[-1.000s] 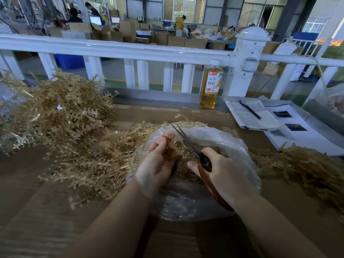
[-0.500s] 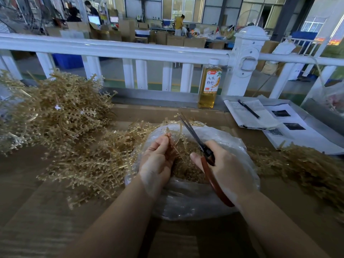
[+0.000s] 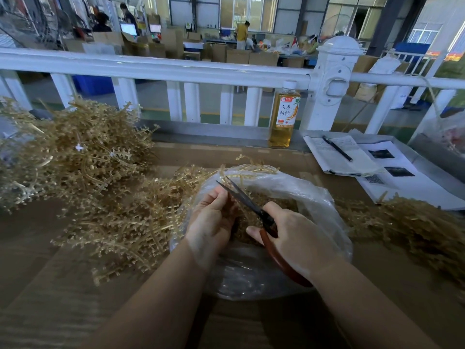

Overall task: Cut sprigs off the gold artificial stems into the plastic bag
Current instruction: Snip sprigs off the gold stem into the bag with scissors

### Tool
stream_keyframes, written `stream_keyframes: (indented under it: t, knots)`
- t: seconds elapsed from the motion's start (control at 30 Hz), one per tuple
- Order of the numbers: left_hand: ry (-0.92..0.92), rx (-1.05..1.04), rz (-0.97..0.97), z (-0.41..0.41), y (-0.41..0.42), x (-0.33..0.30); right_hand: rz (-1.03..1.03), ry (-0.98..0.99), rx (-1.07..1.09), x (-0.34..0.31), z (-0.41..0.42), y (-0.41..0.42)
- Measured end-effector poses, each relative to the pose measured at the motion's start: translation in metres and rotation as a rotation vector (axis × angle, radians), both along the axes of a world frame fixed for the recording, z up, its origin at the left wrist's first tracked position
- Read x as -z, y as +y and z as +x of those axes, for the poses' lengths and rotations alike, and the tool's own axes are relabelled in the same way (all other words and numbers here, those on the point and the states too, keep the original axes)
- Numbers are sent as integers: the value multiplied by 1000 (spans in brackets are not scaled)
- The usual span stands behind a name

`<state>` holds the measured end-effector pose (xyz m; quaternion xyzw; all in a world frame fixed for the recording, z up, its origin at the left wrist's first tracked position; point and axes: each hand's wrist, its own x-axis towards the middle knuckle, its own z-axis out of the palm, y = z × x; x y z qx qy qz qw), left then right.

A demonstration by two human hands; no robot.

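Head view: right hand [image 3: 297, 238] grips scissors [image 3: 254, 210], left hand [image 3: 211, 222] seemingly pinching a sprig

Gold stems [image 3: 105, 187] beside open bag [image 3: 314, 197]

One head-worn camera looks forward and down, close over the table [image 3: 63, 285].

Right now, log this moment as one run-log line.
left hand: pinches gold stem | right hand: grips scissors, blades at stem | plastic bag: holds cut sprigs
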<state>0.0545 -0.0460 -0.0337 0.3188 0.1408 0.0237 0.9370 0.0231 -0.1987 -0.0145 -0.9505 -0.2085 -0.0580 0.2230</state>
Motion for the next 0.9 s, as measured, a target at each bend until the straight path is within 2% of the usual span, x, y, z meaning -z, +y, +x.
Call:
stream_keyframes:
  t: [0.5, 0.9]
  knots:
    - [2, 98, -19, 0, 7, 2, -20, -109, -11, 7, 4, 12]
    - [17, 136, 9, 1, 7, 2, -19, -120, -22, 8, 2, 15]
